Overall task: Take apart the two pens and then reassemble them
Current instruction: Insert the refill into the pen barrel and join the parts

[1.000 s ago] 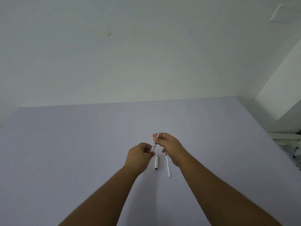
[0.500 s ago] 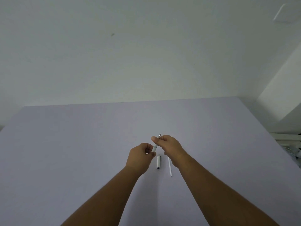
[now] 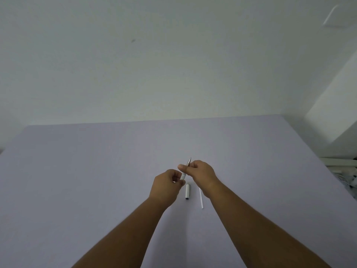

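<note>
A white pen (image 3: 184, 173) with a metal tip pointing up and away is held above the table between both hands. My left hand (image 3: 167, 187) pinches its lower end; my right hand (image 3: 201, 174) grips it near the tip. Below the hands, a short white pen piece (image 3: 187, 191) with a dark end lies on the lilac table (image 3: 96, 171). A thin white refill tube (image 3: 201, 198) lies just to its right, partly under my right wrist.
The table's far edge meets a pale wall. At the right edge stand white furniture and some white cables (image 3: 345, 176) beyond the table's side.
Both hands keep hold of the pen and have barely shifted; my fingers have turned slightly around it. The loose pieces on the table have not moved.
</note>
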The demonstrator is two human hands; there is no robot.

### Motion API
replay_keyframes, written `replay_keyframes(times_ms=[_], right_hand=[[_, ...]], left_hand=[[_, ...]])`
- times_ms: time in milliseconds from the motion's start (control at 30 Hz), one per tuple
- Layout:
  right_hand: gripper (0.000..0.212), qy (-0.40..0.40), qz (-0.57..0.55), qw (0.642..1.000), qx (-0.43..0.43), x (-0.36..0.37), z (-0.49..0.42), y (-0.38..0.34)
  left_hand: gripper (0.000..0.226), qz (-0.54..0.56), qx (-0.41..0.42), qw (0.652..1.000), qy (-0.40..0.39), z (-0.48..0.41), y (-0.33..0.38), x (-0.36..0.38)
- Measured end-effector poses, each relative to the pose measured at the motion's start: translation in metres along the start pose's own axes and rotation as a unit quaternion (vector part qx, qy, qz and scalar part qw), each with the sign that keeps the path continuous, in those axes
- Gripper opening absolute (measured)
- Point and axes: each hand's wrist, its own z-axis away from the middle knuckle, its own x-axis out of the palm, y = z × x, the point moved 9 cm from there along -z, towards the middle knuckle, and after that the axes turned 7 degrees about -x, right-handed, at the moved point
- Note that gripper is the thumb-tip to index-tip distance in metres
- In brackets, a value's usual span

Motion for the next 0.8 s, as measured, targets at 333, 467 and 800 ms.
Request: replay_keyframes(times_ms=[333, 467, 800], right_hand=[[0.020, -0.021, -0.045, 0.999, -0.001, 0.001, 0.001, 0.001], [0.008, -0.036, -0.051, 0.998, -0.015, 0.001, 0.000, -0.002], [0.010, -0.012, -0.030, 0.999, -0.011, -0.006, -0.004, -0.005]], left_hand=[[0.007, 0.005, -0.004, 1.000, -0.001, -0.001, 0.001, -0.001], [0.009, 0.005, -0.005, 1.000, -0.005, -0.003, 0.001, 0.001], [0.006, -0.028, 0.009, 0.999, 0.013, -0.008, 0.005, 0.002]])
